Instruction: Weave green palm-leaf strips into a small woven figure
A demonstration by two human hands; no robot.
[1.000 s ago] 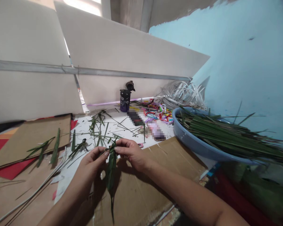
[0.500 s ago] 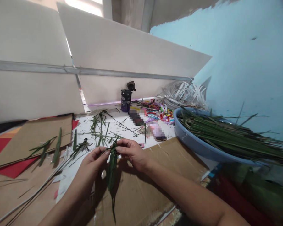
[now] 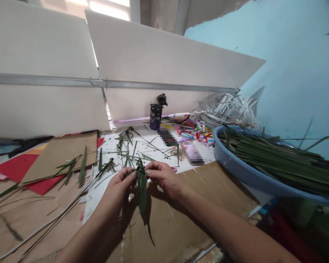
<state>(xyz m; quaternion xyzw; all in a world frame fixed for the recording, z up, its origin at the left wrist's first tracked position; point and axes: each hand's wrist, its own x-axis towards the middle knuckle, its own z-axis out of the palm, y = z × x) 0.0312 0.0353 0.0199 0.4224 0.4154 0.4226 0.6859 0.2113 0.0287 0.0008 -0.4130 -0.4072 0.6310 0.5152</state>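
Note:
A folded green leaf piece [image 3: 142, 193] hangs between my hands, its knotted top up and a thin tail curling down over brown cardboard [image 3: 192, 212]. My left hand [image 3: 120, 186] pinches the top from the left with thumb and fingertips. On the other side, my right hand [image 3: 164, 177] grips the same knotted top between thumb and forefinger. Loose leaf scraps [image 3: 126, 140] lie behind the hands on the white surface, and a dark tied leaf piece [image 3: 109, 165] rests to the left.
A blue basin [image 3: 227, 166] full of long green leaves [image 3: 268, 157] stands at right. Further back are a dark bottle [image 3: 155, 117], colourful strips [image 3: 199, 133] and white coiled strips [image 3: 227, 109]. Cardboard [image 3: 71, 146], red sheets [image 3: 45, 184] and a white cable [image 3: 55, 219] lie left.
The camera view has turned left, so things appear further right. The leaf piece has turned a little in my fingers, and its tail now curves to the right. Both hands still hold it.

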